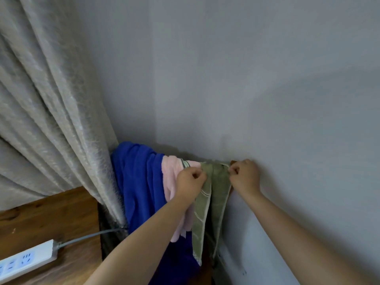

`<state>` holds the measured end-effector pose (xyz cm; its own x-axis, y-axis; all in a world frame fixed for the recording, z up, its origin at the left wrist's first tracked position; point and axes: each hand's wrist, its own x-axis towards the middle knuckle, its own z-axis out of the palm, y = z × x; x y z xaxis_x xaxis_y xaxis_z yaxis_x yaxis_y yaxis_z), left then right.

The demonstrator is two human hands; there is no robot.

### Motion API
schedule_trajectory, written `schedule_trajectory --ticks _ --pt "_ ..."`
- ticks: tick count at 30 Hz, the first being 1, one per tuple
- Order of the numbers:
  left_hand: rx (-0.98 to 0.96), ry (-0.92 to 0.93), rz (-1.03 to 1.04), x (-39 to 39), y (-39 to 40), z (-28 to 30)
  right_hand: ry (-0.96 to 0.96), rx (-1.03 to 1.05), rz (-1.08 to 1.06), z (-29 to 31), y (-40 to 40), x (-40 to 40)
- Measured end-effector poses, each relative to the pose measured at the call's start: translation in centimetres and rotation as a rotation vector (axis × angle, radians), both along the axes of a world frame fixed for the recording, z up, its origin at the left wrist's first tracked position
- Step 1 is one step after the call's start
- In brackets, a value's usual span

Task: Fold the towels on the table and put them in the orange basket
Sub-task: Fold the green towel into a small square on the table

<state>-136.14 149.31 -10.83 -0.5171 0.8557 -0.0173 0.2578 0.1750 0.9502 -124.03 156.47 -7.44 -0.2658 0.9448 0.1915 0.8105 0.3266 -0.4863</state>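
In the head view, a green towel (207,204) is being held up against the grey wall (246,79), its upper edge being pinched by the left hand (190,183) at the left corner and by the right hand (244,177) at the right corner, with the cloth hanging down between them. Just to its left, a pink towel (171,182) and a blue towel (139,182) are being seen draped beside the curtain (51,110), while a white power strip (26,261) is lying on the wooden table (51,212) at the near left.
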Motion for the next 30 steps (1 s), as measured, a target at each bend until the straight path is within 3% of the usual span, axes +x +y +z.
schedule_trajectory --ticks 7,11,16,21,25,27,30 --pt "0.198 0.034 0.016 -0.3 -1.7 6.2 0.394 0.070 0.042 4.4 -2.1 2.0" --pt "0.221 0.036 0.114 1.0 -5.5 9.1 0.533 0.101 0.139 6.6 -5.0 4.3" --pt "0.161 0.164 0.283 3.0 -12.7 9.4 0.713 0.038 0.196 6.5 -8.5 7.1" --pt "0.093 0.241 0.505 5.1 -21.0 9.8 0.727 -0.026 0.411 6.4 -14.2 8.5" --pt "0.012 0.169 0.699 5.6 -29.2 10.8 0.779 -0.090 0.587 7.0 -20.0 7.1" --pt "-0.048 0.108 0.659 5.4 -31.2 10.7 0.795 -0.124 0.601 6.7 -21.1 6.7" --pt "-0.120 0.052 0.759 5.8 -37.1 11.2 0.757 -0.270 0.732 6.6 -25.2 4.8"
